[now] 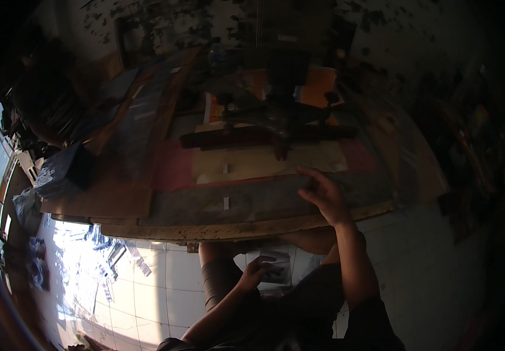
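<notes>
My right hand (325, 198) is over the near right of the worktable, its index finger stretched toward the edge of a cream sheet (252, 165) and its thumb apart from it. Nothing shows between those fingers. Down at my lap, my left hand (259, 271) has its fingers spread over a pale, see-through packet (277, 275); whether they touch it I cannot tell. One small white piece (226, 168) lies on the cream sheet, and another small white piece (226, 203) lies nearer me on the grey surface. A dark press-like machine (276, 131) with a long bar stands over the sheet.
Pink strips (173, 167) flank the cream sheet. Behind the machine are orange printed sheets (320, 85) and a plastic bottle (217, 55). A dark box (65, 169) sits at the table's left. Scraps (109, 257) litter the sunlit tiled floor. The right side is very dark.
</notes>
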Action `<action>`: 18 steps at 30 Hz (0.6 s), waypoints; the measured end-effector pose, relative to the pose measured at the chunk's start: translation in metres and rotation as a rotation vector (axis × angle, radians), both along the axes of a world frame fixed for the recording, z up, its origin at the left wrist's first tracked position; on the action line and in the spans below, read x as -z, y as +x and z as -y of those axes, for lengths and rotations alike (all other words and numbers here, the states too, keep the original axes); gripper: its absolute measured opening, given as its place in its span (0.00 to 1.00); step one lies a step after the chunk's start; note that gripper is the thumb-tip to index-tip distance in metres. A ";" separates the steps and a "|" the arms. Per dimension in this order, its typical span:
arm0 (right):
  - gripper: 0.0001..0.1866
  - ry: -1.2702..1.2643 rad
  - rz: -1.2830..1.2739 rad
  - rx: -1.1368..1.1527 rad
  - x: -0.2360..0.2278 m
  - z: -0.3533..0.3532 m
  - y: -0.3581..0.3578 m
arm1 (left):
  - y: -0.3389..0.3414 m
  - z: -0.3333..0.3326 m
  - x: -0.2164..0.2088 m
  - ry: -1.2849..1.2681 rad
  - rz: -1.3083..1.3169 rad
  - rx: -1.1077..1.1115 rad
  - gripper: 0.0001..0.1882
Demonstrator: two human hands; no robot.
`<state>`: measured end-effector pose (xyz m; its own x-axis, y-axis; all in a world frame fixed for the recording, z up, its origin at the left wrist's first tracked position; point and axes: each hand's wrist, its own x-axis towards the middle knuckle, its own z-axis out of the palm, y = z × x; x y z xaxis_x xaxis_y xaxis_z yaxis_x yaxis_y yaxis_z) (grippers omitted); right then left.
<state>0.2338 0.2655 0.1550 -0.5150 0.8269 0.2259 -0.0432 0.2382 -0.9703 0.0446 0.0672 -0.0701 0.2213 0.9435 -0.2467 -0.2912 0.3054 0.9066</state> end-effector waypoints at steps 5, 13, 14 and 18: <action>0.31 0.000 0.023 0.037 0.001 0.005 0.000 | -0.004 -0.006 0.016 -0.091 0.033 0.032 0.24; 0.30 0.074 -0.003 0.051 0.015 0.005 0.002 | -0.001 -0.009 0.021 -0.097 -0.049 0.092 0.23; 0.30 0.106 0.008 0.060 0.015 0.006 0.001 | -0.001 -0.010 0.023 -0.098 -0.066 0.092 0.23; 0.29 0.007 -0.102 0.010 0.021 0.004 0.004 | -0.001 -0.009 0.026 -0.070 -0.072 0.080 0.21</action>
